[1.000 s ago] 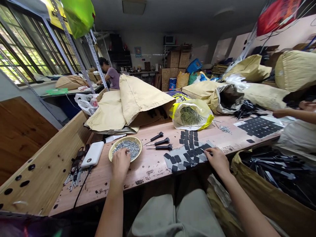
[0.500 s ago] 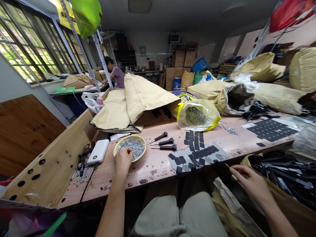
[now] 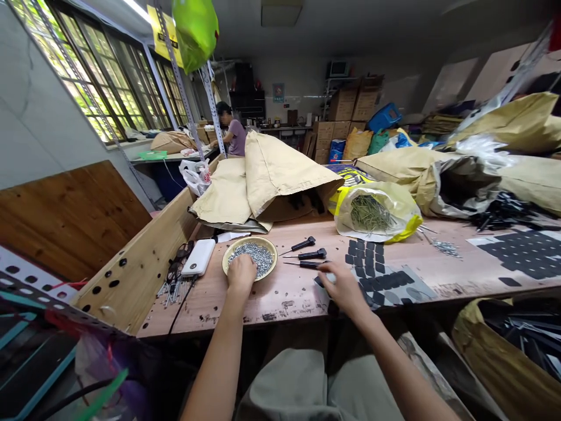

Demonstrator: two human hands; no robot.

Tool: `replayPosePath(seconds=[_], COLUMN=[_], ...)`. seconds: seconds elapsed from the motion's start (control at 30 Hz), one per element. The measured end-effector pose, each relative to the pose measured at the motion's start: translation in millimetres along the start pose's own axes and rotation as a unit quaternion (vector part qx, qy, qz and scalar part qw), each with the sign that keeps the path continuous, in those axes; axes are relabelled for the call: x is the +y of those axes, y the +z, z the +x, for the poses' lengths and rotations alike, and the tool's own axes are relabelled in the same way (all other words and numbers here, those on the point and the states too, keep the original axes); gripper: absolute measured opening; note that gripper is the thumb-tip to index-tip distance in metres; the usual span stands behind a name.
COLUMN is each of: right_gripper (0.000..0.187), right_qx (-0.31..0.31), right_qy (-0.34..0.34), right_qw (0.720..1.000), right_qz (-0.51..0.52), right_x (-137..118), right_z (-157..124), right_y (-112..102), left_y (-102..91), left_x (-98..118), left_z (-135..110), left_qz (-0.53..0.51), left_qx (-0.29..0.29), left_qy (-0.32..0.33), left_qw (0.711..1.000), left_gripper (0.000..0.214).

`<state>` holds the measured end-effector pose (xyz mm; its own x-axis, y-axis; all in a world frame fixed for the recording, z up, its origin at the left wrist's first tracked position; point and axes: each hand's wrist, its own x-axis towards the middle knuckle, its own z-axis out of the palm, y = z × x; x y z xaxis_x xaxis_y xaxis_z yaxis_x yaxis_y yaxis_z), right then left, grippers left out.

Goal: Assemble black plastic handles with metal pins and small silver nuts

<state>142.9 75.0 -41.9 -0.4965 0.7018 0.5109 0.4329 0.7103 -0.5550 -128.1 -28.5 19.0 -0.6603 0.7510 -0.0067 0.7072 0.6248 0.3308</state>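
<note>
My left hand (image 3: 242, 273) rests over the near left part of a shallow yellowish bowl (image 3: 272, 272) full of small shiny metal pieces. Its fingers are bent closed and its fingertips are hidden among the pieces. My right hand (image 3: 346, 287) reaches across the table from the right, thumb and forefinger apart at the handle end of the nearest of three black-handled tools with thin metal shafts (image 3: 302, 264); whether it touches the handle is unclear. The other two black-handled tools (image 3: 312, 255) lie just behind. Black pads (image 3: 390, 282) on a grey sheet spread beyond my right hand.
At left lie a white power bank (image 3: 198, 257) with a cable, glasses and several metal rods. A wooden side board (image 3: 127, 275) bounds the table. Behind stand a paper sack (image 3: 284, 169) and a yellow-white bag (image 3: 372, 210). A person (image 3: 235, 137) works farther back.
My right hand has moved left from the open sack at the table edge to the nearest black-handled tool. My left hand stays at the bowl, a little deeper. The view has shifted left.
</note>
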Motion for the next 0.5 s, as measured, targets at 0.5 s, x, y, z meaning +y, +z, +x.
replayPosePath(seconds=[0.5], right_gripper=[0.023], right_qx=[-0.003], right_qy=[-0.076], right_qw=[0.997], right_qz=[-0.020], right_x=[-21], right_z=[34], right_y=[37], left_y=[6.1], left_x=[-6], left_z=[2], left_qz=[-0.047], left_qx=[0.020], left_qy=[0.069], left_qw=[0.996], left_gripper=[0.017])
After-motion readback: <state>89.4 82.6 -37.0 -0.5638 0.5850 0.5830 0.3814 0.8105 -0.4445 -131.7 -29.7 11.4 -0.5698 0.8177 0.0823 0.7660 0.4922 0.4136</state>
